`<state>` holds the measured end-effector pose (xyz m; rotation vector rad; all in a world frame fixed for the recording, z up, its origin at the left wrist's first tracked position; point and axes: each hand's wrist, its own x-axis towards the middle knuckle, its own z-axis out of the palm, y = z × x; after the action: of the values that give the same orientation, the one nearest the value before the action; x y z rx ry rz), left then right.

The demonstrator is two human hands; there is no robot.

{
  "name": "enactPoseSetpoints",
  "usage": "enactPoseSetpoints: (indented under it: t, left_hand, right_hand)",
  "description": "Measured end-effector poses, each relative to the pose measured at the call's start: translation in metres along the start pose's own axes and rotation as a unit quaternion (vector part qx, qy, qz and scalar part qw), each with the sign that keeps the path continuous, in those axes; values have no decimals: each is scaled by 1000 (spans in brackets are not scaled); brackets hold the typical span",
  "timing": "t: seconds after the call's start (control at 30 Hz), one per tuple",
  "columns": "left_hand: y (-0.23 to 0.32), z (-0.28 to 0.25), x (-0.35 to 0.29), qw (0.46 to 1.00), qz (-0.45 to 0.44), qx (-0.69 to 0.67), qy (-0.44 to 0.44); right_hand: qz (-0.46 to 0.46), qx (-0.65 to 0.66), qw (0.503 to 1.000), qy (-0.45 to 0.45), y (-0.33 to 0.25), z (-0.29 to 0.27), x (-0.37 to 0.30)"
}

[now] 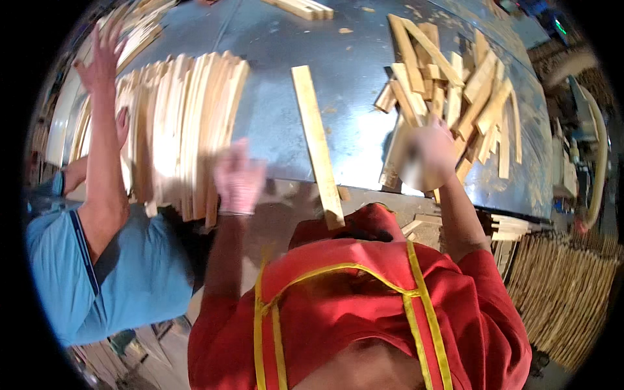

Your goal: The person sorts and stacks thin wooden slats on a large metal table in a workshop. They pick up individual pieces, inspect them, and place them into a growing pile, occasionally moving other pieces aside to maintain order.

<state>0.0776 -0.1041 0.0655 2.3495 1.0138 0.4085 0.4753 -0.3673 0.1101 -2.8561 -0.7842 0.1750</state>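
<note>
Many pale wooden slats [175, 123] stand packed in a big stack at the left edge of the grey bench [351, 78], where a co-worker's hand [101, 55] rests. A loose heap of sticks [455, 97] fills the right side. One long slat [317, 144] overhangs the near edge. My left grip [239, 179] is spread beside the stack; my right grip [426, 156] is blurred at the heap, so I cannot tell its state.

I see no boxes, bags, labels, signs or screens here. The only thing a bit like one is a tiny green light [560, 27] far up on the right, too small to tell.
</note>
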Motion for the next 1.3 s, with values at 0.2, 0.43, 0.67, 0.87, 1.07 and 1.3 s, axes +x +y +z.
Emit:
enactPoseSetpoints:
  t: [0.2, 0.43, 0.67, 0.87, 1.07, 1.3]
  left_hand:
    - [101, 118, -28, 972, 40, 219, -79]
    - [67, 137, -17, 995, -55, -80, 8]
    - [140, 122, 0, 835, -167, -509, -125]
    - [188, 145, 45, 955, -158, -67, -243]
    - [199, 160, 67, 958, -131, 45, -253]
    - [196, 148, 69, 943, -140, -176, -247]
  right_hand:
    - [-33, 64, 997, -32, 56, 42, 25]
    - [133, 633, 759, -81, -15, 39, -82]
    - [127, 582, 800, -71, -48, 90, -115]
    - [15, 361, 915, -179, -45, 99, -102]
    - [-126, 263, 884, -366, -7, 14, -8]
    - [-93, 146, 980, -94, 49, 41, 25]
